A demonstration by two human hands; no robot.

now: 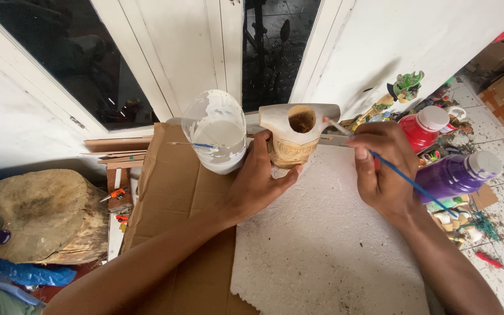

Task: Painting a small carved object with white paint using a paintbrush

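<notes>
My left hand [258,181] clamps the carved wooden piece [296,135] upright between my hands while my right hand [383,169] pinches the blue-handled brush [406,179], tip at its pale top; light, steady strokes seem best.

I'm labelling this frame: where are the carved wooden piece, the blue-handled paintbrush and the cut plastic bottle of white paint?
Carved wooden piece [294,135], head view, pale front.
Blue-handled paintbrush [413,185], head view, mid-handle.
Cut plastic bottle of white paint [217,135], head view, inner wall.
</notes>
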